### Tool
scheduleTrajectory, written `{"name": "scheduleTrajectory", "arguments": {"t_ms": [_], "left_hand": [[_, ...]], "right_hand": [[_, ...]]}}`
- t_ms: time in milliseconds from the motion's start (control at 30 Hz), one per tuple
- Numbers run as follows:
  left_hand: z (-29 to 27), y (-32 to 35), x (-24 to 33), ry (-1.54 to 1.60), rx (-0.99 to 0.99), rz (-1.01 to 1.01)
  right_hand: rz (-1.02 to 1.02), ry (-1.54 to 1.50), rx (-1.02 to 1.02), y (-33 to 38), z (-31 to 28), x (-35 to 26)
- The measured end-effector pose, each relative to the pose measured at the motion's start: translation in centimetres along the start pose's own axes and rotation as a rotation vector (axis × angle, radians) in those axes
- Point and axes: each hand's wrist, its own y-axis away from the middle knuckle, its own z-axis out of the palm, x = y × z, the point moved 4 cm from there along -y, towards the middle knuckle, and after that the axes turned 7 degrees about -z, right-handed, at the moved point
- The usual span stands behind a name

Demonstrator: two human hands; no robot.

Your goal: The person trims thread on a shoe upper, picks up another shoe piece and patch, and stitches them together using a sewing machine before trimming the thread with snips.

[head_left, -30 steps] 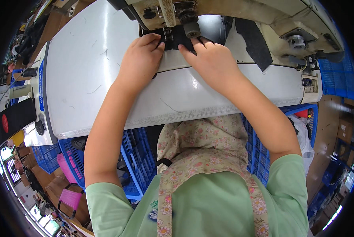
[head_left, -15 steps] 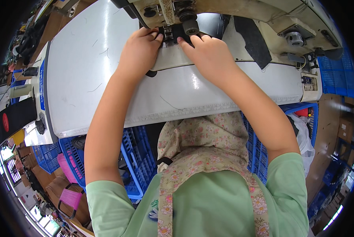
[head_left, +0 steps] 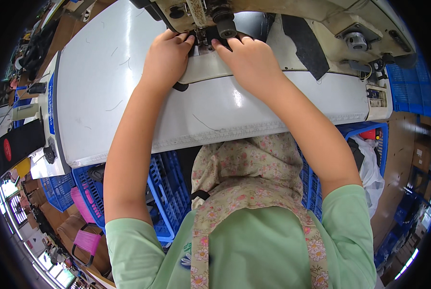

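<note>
A sewing machine's needle and presser foot [head_left: 202, 37] stand over a dark piece of black material [head_left: 217, 35], of which only parts show. Left of the foot, my left hand [head_left: 166, 59] is bent over the material's near side, thumb and forefinger close together at the foot. My right hand [head_left: 252, 62] holds the piece from the right, its thumb pointing at the foot and the other fingers reaching under the machine head [head_left: 186, 10]. The head hides several fingertips. Behind my right fingers, a smooth, shiny black part [head_left: 252, 25] shows.
A loose dark strip [head_left: 306, 45] lies on the machine bed at right. Thread bits [head_left: 205, 123] are scattered over the white tabletop [head_left: 100, 86]. Below its front edge stand blue crates: one at left [head_left: 163, 202], one at right [head_left: 364, 126] with a white plastic bag [head_left: 372, 179].
Both hands have shifted slightly left and up in the picture, as have the machine head and tabletop. Their hold beside the presser foot looks much the same.
</note>
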Motion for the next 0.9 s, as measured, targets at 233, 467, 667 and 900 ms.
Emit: {"name": "scheduleTrajectory", "arguments": {"t_ms": [233, 467, 667, 900], "left_hand": [[-0.04, 0.04, 0.31, 0.000, 0.049, 0.009], [0.14, 0.05, 0.18, 0.063, 0.064, -0.039], [0.19, 0.11, 0.29, 0.079, 0.067, -0.037], [0.35, 0.12, 0.18, 0.088, 0.071, -0.072]], "right_hand": [[0.015, 0.017, 0.033, 0.22, 0.25, -0.15], [0.031, 0.023, 0.069, 0.29, 0.44, -0.25], [0.046, -0.010, 0.083, 0.30, 0.49, -0.23], [0.042, -0.019, 0.107, 0.21, 0.68, -0.22]]}}
